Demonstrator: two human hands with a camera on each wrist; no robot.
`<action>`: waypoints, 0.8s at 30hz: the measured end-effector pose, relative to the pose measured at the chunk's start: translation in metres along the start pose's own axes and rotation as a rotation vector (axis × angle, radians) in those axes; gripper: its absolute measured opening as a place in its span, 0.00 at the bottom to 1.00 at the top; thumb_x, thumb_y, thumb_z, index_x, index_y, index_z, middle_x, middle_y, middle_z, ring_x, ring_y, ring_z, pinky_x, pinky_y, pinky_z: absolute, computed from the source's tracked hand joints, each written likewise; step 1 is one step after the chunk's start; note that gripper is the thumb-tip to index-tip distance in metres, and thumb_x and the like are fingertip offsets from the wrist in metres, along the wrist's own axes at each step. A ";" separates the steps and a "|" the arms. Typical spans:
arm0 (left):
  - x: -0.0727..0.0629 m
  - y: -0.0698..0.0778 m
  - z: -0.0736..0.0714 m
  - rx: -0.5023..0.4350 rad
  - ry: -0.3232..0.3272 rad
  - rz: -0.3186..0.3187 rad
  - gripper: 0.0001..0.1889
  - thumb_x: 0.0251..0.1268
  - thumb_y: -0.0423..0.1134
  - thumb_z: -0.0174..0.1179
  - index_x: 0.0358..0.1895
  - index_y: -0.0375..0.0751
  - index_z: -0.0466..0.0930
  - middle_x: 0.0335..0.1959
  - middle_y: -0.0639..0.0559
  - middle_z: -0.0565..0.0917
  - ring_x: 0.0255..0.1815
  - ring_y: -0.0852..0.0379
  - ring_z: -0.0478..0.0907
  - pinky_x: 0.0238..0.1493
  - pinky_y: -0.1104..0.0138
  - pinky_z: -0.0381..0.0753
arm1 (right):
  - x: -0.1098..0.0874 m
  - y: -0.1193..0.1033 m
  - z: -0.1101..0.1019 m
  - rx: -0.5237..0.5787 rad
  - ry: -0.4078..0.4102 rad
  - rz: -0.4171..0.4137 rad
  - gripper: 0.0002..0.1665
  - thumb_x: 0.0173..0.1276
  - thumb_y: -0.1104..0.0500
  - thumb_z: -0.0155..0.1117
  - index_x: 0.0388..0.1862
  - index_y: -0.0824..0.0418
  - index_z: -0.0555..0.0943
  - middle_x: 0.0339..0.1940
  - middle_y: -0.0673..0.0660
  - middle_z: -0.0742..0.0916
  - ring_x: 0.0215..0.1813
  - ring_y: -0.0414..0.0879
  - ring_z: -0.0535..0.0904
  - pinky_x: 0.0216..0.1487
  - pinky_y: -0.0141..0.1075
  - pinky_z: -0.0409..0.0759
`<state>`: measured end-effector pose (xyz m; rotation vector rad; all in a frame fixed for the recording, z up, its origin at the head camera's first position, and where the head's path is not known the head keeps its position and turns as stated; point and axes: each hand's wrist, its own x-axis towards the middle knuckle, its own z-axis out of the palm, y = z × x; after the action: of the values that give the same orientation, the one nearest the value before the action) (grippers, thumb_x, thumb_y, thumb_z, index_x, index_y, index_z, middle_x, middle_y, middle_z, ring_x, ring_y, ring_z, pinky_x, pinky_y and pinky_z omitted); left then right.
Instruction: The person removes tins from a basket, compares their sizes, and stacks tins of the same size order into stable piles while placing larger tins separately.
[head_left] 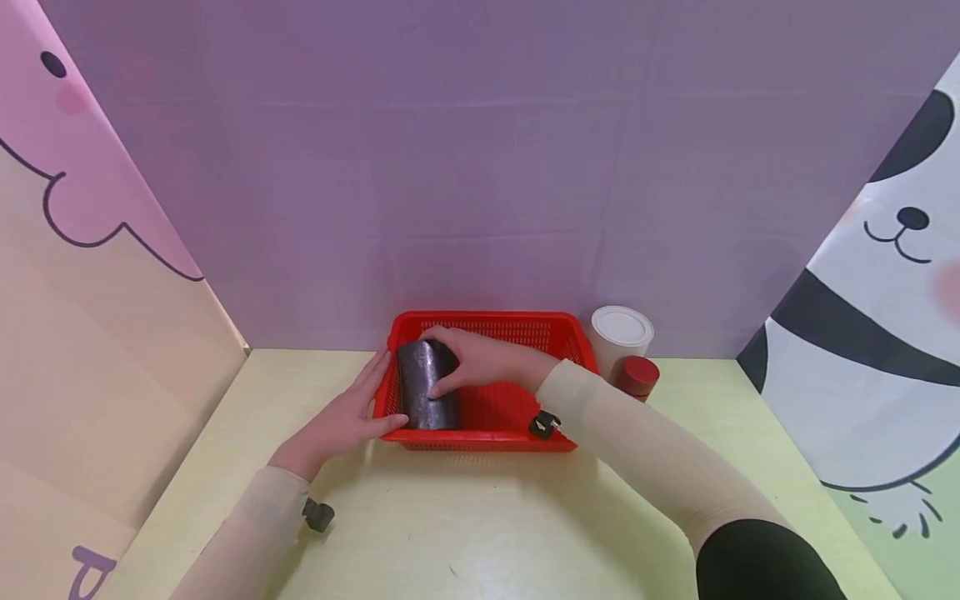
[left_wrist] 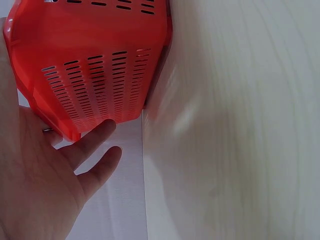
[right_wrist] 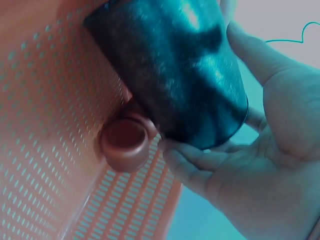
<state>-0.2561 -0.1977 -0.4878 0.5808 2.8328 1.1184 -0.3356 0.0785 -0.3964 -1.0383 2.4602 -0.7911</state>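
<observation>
My right hand (head_left: 480,357) grips a dark, glossy cylindrical can (head_left: 426,387) inside the left part of a red plastic basket (head_left: 480,436). In the right wrist view, its thumb and fingers lie on opposite sides of the can (right_wrist: 175,70). My left hand (head_left: 347,425) holds the basket's left rim near the front corner, thumb on the rim and fingers along the left side. In the left wrist view, two fingers (left_wrist: 92,142) extend beneath the rim beside the slotted wall. A small reddish round-topped object (right_wrist: 125,145) shows behind the can against the slotted basket walls.
Right of the basket stand a pale container with a white lid (head_left: 622,327) and a red-lidded jar (head_left: 637,377), partly behind my right arm. A purple backdrop (head_left: 487,208) rises behind the light wooden table (head_left: 465,525). Printed panels flank both sides.
</observation>
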 end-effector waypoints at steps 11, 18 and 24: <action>0.000 0.001 0.001 -0.002 -0.003 0.003 0.63 0.67 0.70 0.70 0.94 0.60 0.36 0.94 0.56 0.41 0.90 0.39 0.53 0.71 0.37 0.80 | -0.005 -0.013 0.024 0.120 0.129 0.113 0.56 0.65 0.46 0.86 0.84 0.47 0.64 0.72 0.57 0.75 0.69 0.53 0.75 0.61 0.47 0.90; 0.001 0.002 0.001 0.002 -0.002 0.008 0.63 0.67 0.70 0.70 0.94 0.60 0.36 0.94 0.56 0.41 0.90 0.39 0.54 0.70 0.38 0.81 | -0.005 -0.017 0.044 0.141 0.264 0.153 0.56 0.65 0.46 0.87 0.84 0.48 0.64 0.72 0.60 0.74 0.68 0.55 0.77 0.62 0.51 0.89; 0.000 0.003 0.001 -0.005 -0.001 0.009 0.63 0.68 0.69 0.69 0.94 0.58 0.36 0.94 0.57 0.40 0.91 0.41 0.51 0.73 0.38 0.78 | -0.005 -0.019 0.056 0.185 0.319 0.157 0.58 0.64 0.46 0.87 0.85 0.47 0.62 0.76 0.61 0.70 0.69 0.57 0.76 0.60 0.54 0.90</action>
<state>-0.2548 -0.1950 -0.4860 0.5943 2.8283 1.1261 -0.2934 0.0512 -0.4273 -0.6862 2.6236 -1.1827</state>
